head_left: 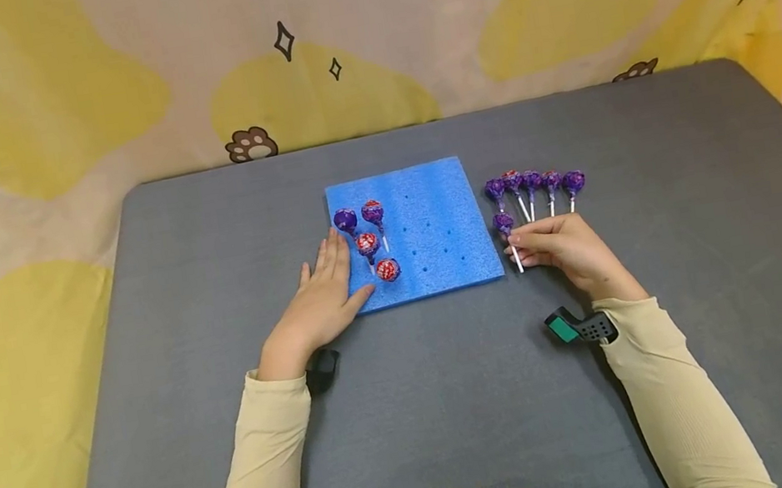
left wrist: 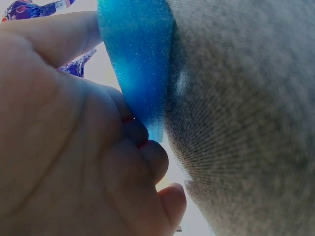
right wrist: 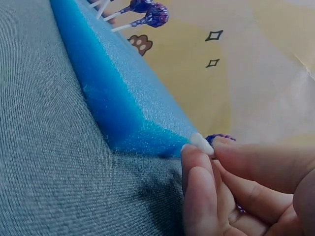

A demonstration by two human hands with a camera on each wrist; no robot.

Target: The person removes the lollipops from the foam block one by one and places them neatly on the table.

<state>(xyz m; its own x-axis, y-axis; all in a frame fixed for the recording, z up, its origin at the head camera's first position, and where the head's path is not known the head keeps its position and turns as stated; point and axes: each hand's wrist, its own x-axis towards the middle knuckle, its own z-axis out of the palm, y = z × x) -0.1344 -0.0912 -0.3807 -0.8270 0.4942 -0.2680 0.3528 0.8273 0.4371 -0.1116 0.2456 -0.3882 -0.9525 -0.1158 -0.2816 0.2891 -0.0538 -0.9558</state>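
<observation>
A blue foam board (head_left: 429, 196) with small holes lies on the grey table. Several purple and red wrapped lollipops (head_left: 373, 213) stand in its left part, sticks down. My left hand (head_left: 312, 302) rests along the board's left edge, fingers extended and thumb over the near left corner. In the left wrist view those fingers lie against the side of the foam (left wrist: 140, 64). My right hand (head_left: 559, 248), just right of the board, pinches a purple lollipop (head_left: 503, 223) by its stick, head pointing away. The white stick end (right wrist: 201, 143) shows between thumb and fingers in the right wrist view.
Beyond the right hand, a row of several lollipops (head_left: 532, 182) lies on the table (head_left: 448, 421), heads toward the far edge. A patterned yellow and cream cloth (head_left: 380, 68) hangs behind the table. Each wrist wears a dark strapped device (head_left: 581, 327).
</observation>
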